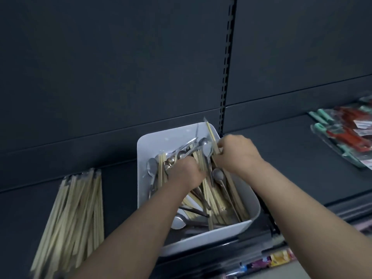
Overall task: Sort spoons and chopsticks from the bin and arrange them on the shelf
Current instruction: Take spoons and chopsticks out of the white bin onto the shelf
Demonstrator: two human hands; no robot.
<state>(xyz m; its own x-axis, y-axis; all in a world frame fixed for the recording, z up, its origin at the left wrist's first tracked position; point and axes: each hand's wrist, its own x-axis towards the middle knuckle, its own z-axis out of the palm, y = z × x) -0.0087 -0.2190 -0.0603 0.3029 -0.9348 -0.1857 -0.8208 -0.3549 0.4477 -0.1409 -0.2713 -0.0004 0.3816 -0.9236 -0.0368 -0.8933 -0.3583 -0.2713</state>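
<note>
Fingers [221,146], right hand [238,153]: pinching a few chopsticks [211,135] at bin [141,158] far wall. Left hand [186,172]: buried among spoons [205,147]; grip indiscernible. Bin on shelf [281,158]; chopstick pile [74,208] left of it.

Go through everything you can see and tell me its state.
Bin, on shelf, partly full.
Spoons, mixed among chopsticks in bin.
Chopstick pile, sorted on shelf beside bin.
Left hand, gripping chopsticks in bin.
Right hand, pinching chopsticks at bin's edge.
Packets, lying on right shelf.
</note>
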